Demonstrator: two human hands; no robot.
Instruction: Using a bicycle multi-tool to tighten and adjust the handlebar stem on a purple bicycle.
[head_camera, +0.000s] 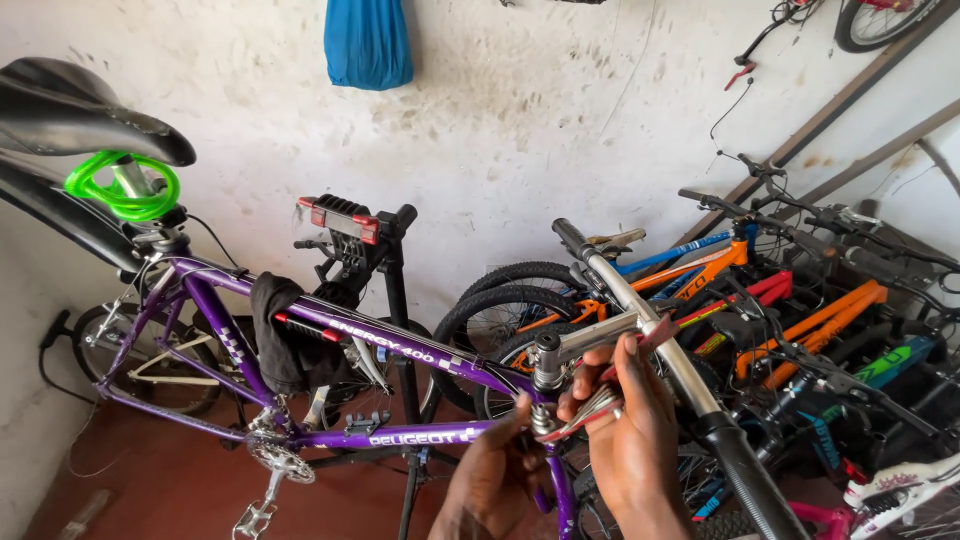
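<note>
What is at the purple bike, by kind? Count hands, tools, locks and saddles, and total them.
Hands: 2 (left hand, right hand)
Folding key tool: 1
Green coiled lock: 1
Black saddle: 1
Total: 5

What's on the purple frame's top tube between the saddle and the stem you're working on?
In the head view, a black cloth drapes over the top tube, beside the repair stand's clamp.
</note>
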